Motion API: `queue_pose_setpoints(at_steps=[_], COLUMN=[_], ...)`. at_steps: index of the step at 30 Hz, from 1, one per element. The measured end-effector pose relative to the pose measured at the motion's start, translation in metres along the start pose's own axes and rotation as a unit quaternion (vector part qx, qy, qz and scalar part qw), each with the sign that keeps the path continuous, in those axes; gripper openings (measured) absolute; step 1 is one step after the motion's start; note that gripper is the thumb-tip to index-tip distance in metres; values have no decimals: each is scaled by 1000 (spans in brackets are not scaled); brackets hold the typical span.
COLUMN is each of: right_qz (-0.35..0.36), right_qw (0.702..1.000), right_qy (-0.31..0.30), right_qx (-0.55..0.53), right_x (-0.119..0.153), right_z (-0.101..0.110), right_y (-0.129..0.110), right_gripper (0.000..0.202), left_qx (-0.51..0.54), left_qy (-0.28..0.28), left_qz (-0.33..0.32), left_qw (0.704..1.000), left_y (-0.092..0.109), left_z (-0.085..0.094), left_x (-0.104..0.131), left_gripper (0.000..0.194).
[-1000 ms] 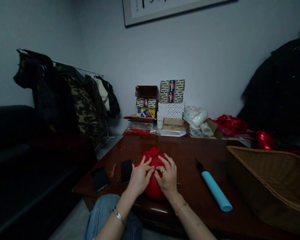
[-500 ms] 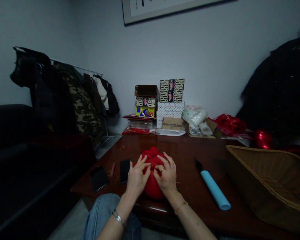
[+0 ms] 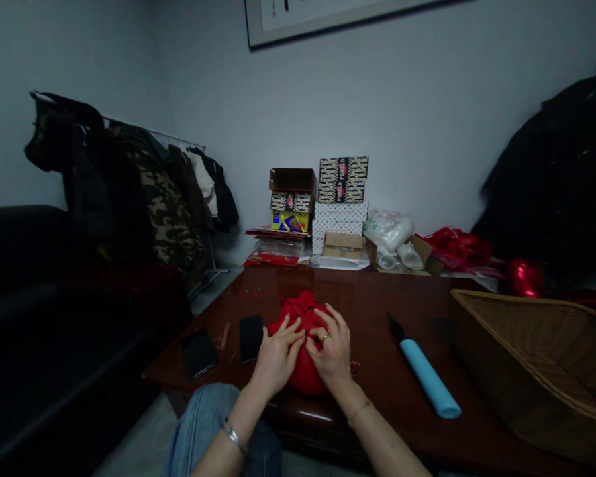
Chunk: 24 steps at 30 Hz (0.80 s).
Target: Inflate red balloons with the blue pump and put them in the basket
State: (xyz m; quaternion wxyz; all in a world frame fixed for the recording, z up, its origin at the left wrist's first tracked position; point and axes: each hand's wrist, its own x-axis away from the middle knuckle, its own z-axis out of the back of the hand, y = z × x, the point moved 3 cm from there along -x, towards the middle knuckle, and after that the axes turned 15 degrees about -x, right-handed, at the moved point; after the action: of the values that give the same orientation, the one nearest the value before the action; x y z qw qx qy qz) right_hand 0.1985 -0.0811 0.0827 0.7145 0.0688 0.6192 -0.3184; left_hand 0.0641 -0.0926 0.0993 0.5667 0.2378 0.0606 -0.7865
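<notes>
A round red cloth bundle (image 3: 305,374) with gathered fabric at its top rests at the near edge of the dark wooden table (image 3: 367,298). My left hand (image 3: 277,354) lies against its left side, thumb and forefinger pinched on the red fabric near the middle. From the right, my right hand (image 3: 332,344) pinches the fabric close beside the left fingertips, its other fingers curved over the bundle. Whether the fingertips also hold something smaller cannot be made out. Left of the bundle lies a dark phone (image 3: 251,338).
Another phone (image 3: 197,352) and a small reddish stick (image 3: 225,335) lie at the left. On the right are a tool with a light blue handle (image 3: 430,377) and a large wicker basket (image 3: 531,371). Stacked boxes (image 3: 340,218) stand behind the table.
My left hand has shifted slightly right and its fingertips have come closer to those of my right hand. The right hand has barely moved.
</notes>
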Motion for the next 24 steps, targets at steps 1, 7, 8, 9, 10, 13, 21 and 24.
queue_pose_setpoints(at_steps=[1, 7, 8, 9, 10, 13, 21, 24], right_qz=[4, 21, 24, 26, 27, 29, 42, 16], right_qw=[1000, 1000, 1000, 999, 999, 999, 999, 1000], right_qy=[-1, -17, -19, -20, -20, -21, -32, -6], right_qx=[-1, 2, 4, 4, 4, 4, -3, -5], right_x=[0, 2, 2, 2, 3, 3, 5, 5], right_z=[0, -3, -3, -3, -3, -3, -3, -1], right_y=[0, 0, -1, -1, -1, -2, -6, -3], right_gripper=[9, 9, 10, 10, 10, 10, 10, 11], left_qx=[11, 29, 28, 25, 21, 8, -2, -8], left_qy=[-9, -27, -28, -27, -25, -5, 93, 124], left_qz=[2, 1, -1, -4, -6, -7, 81, 66], left_qw=[1000, 999, 999, 999, 999, 1000, 992, 990], left_y=[-1, -4, -3, -3, -2, 2, 0, -2], left_z=[1, 3, 3, 3, 3, 3, -1, 2], left_x=[-1, -6, -6, -6, -7, -7, -9, -3], left_gripper=[29, 27, 27, 26, 25, 19, 16, 18])
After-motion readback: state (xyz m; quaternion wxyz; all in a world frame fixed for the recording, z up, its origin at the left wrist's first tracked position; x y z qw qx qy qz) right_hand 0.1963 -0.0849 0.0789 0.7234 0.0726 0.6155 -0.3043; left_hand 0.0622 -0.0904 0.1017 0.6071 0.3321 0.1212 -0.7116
